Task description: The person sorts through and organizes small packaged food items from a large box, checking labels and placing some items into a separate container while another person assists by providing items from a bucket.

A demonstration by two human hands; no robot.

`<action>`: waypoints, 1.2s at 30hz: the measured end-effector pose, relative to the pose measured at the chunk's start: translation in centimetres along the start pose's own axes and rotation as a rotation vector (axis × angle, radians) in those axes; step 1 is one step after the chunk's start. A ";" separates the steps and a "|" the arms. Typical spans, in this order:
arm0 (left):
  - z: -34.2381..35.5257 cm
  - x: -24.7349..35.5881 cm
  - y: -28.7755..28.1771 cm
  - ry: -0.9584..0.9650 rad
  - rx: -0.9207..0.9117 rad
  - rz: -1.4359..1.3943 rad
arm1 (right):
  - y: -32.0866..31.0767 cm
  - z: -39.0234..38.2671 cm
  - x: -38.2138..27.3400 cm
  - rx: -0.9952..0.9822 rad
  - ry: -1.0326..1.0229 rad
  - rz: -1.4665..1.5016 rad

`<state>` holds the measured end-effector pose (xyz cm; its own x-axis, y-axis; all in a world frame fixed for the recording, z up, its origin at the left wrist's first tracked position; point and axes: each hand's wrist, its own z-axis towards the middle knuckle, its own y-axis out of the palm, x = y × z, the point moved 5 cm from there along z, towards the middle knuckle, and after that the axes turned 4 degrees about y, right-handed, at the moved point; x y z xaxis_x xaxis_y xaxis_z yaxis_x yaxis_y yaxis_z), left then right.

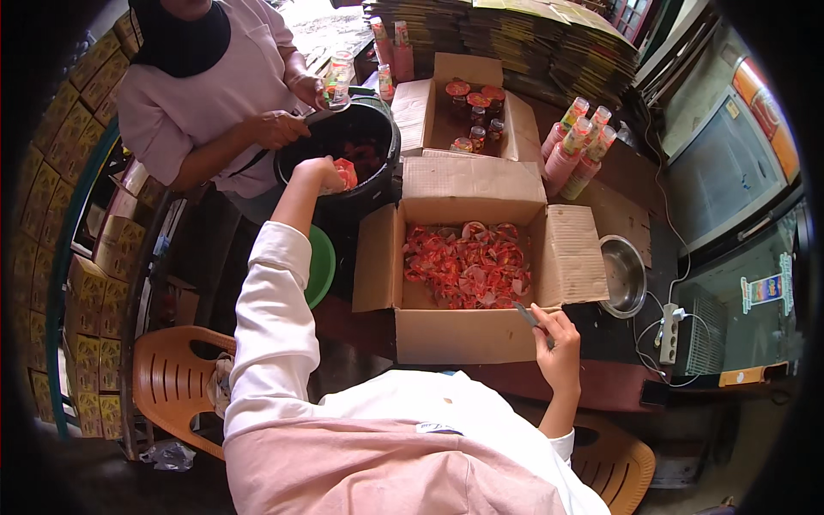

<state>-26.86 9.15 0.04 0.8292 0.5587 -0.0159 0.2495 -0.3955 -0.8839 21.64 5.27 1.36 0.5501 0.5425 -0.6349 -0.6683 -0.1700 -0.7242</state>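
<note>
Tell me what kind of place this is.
Likely a small food-packing workshop: an open cardboard box full of red sachets, stacks of flattened cartons, and a black pot being worked from.

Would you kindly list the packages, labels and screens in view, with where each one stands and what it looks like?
Open brown cardboard box: centre, full of red sachets.
Second open box: behind it, holding red-lidded jars.
Labelled pink bottles: right of that box, colourful labels.
Flattened yellow-green cartons: stacked at the back.
Small blue-and-white sign: far right.
Left hand: holds a red sachet over the black pot.
</note>
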 end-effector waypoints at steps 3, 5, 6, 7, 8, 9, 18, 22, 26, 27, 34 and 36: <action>0.1 -0.4 0.2 -0.011 -0.138 0.136 | -0.2 -0.2 0.6 -0.008 -0.019 -0.021; -0.1 -0.2 0.1 -0.041 -0.103 0.161 | -0.1 -0.3 0.8 -0.029 0.007 -0.004; -0.3 -0.2 -0.2 -0.069 -0.070 0.188 | 0.0 -0.3 1.0 -0.050 0.037 0.013; -0.6 -0.2 -0.1 -0.074 -0.066 0.184 | 0.2 -0.2 0.9 -0.053 0.028 0.028; -1.5 0.1 -0.9 -0.101 0.073 0.144 | 0.2 0.0 0.9 -0.050 0.016 0.027; -2.3 0.1 -1.7 -0.129 0.212 0.103 | 0.1 0.2 0.7 -0.035 -0.032 0.031; -3.1 -1.7 -1.8 -0.151 0.219 0.083 | -0.3 1.1 0.9 -0.045 -0.093 0.028; -3.6 -1.5 -2.1 -0.133 0.252 -0.014 | -0.4 0.8 1.8 -0.040 -0.101 0.063; -3.6 -2.5 -2.2 -0.118 0.366 -0.059 | -0.4 0.2 2.8 -0.076 -0.029 0.101; -3.5 -2.8 -1.5 -0.138 0.301 -0.024 | -0.6 0.0 2.9 -0.074 -0.018 0.110; -5.6 -1.7 -0.7 -0.183 0.513 -0.110 | -1.8 -0.3 4.0 -0.025 -0.067 0.093; -6.3 -1.8 -1.0 -0.190 0.557 -0.055 | -1.8 -0.1 4.0 -0.021 -0.054 0.111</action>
<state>-25.45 3.93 3.90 0.7055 0.7087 -0.0008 -0.0529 0.0516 -0.9973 25.13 7.69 0.08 0.4452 0.5627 -0.6965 -0.7128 -0.2481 -0.6560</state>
